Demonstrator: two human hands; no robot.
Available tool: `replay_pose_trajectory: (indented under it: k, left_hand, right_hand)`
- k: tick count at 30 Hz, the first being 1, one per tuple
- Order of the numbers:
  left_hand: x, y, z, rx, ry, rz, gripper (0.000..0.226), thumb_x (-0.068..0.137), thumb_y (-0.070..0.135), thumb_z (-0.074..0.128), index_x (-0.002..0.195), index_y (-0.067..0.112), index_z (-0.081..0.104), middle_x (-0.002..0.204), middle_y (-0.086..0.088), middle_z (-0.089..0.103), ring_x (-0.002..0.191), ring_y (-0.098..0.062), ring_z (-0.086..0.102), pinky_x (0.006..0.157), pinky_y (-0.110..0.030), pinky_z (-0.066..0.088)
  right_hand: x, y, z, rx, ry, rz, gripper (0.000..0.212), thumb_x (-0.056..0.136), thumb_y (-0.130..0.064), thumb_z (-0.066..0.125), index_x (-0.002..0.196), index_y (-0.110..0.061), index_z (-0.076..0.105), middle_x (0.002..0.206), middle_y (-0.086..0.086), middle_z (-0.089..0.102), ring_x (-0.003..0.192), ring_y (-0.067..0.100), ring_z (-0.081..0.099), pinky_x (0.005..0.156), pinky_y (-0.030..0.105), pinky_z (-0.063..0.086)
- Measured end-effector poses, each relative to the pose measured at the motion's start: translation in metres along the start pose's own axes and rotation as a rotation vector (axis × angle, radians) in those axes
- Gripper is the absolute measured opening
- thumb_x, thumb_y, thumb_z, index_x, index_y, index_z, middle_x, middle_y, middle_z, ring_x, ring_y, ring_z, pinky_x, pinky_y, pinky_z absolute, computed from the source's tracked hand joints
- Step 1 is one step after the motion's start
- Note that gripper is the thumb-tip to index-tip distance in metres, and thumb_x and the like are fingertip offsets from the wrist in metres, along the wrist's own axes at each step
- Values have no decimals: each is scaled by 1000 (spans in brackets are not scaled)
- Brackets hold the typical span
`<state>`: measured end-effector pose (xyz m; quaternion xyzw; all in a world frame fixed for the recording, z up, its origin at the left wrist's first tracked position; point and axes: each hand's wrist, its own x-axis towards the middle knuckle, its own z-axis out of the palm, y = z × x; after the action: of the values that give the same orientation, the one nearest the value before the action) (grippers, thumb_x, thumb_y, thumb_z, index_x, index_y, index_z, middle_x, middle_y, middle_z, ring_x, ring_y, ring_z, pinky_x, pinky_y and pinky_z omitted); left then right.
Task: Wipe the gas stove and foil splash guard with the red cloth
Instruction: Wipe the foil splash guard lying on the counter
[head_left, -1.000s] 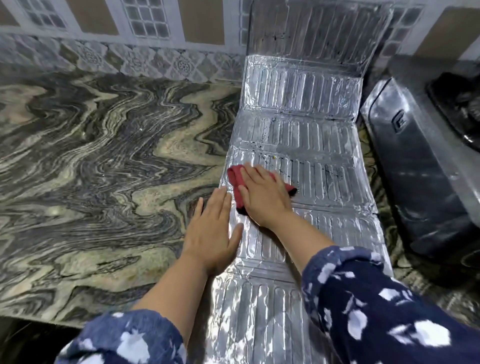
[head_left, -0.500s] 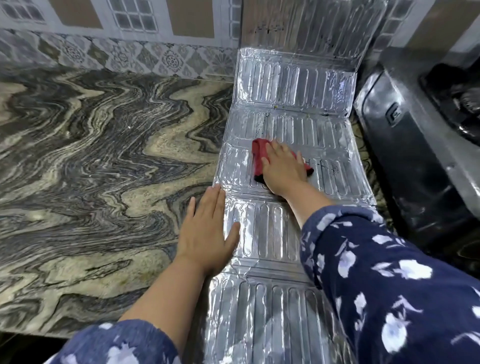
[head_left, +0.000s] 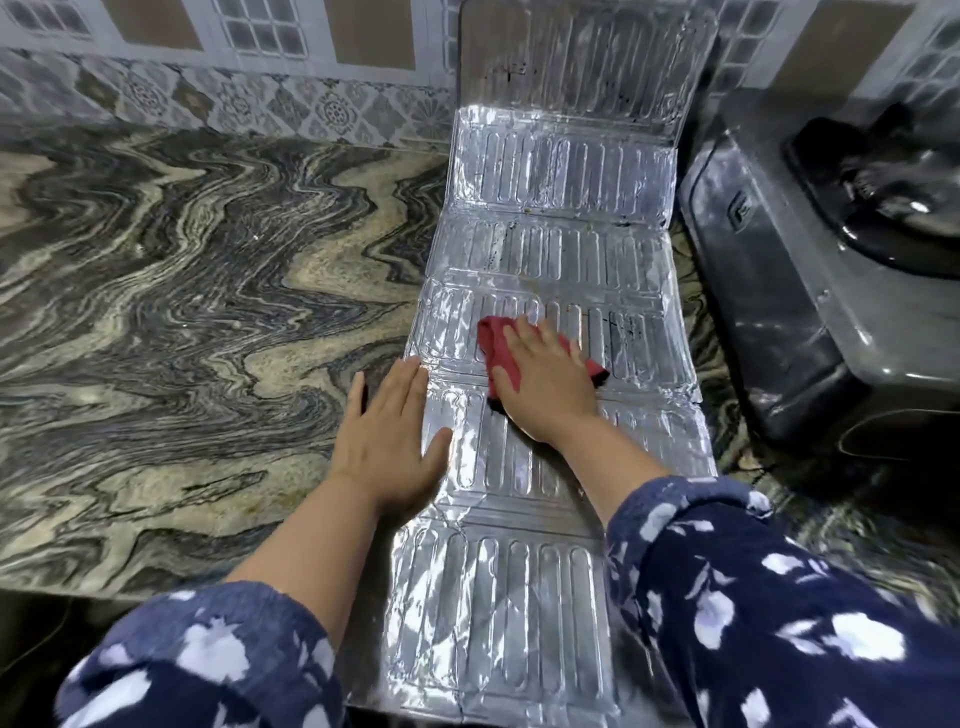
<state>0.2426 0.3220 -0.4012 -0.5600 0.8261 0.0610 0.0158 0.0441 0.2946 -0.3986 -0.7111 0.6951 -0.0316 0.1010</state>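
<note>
The foil splash guard (head_left: 550, 249) lies unfolded flat on the marble counter, its far panel leaning up against the tiled wall. My right hand (head_left: 545, 384) presses flat on the red cloth (head_left: 493, 343) in the middle of the guard; the cloth shows left of my fingers and at the right of my palm. My left hand (head_left: 389, 441) lies flat, fingers apart, on the guard's left edge, half on the counter. The gas stove (head_left: 810, 270) stands to the right of the guard, its black burner (head_left: 898, 208) at the far right.
Patterned marble counter (head_left: 182, 312) stretches to the left. A tiled wall (head_left: 260, 78) runs along the back. The counter's front edge is near the bottom left. Both my forearms wear dark blue sleeves with white print.
My right hand with the cloth went away from me up the guard, then came back toward me and slightly left. My left hand stayed pressed on the guard's left edge.
</note>
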Motion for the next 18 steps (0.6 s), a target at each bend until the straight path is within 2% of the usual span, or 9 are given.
replay_pose_trajectory:
  k: [3,5,8,10,15,18]
  left_hand:
    - [10,5,-16,13,-22,-52,82,85,55,28,152,12,9,161,-1,7,148,-14,3,119,-44,-7]
    - [22,12,-22,-20,-11,-76,74,91,45,33,152,11,8,161,-3,6,148,-15,4,119,-41,-4]
    - [45,24,-21,-83,15,-63,63,97,34,28,152,9,10,162,-5,4,149,-16,2,120,-38,-2]
    - [61,30,-16,-122,32,-45,59,98,30,28,151,8,13,161,-6,7,149,-17,3,120,-37,-1]
    - [77,36,2,-107,71,-39,68,90,38,13,151,7,15,161,-8,10,149,-18,5,120,-41,-1]
    - [78,36,8,-112,111,-43,71,88,40,11,151,8,15,161,-7,11,148,-18,6,120,-40,0]
  right_hand:
    - [-2,0,-2,18,5,-12,60,98,-45,23,151,-20,14,161,-1,7,149,20,-2,119,48,-4]
    - [-4,2,-5,64,28,-23,58,98,-42,27,151,-21,16,161,-1,10,149,19,1,118,45,-4]
    - [-6,8,-4,115,43,-101,54,99,-39,29,150,-34,13,161,-6,10,148,19,9,118,42,-1]
    - [-7,11,-3,60,25,-163,50,100,-37,25,149,-39,12,161,-12,3,148,22,6,120,44,-1]
    - [9,16,-9,-17,-13,-159,50,101,-37,17,150,-32,11,161,-12,7,149,18,4,120,44,3]
    - [38,30,-12,-9,-29,-77,51,101,-37,16,151,-29,11,161,-9,4,149,19,0,120,47,1]
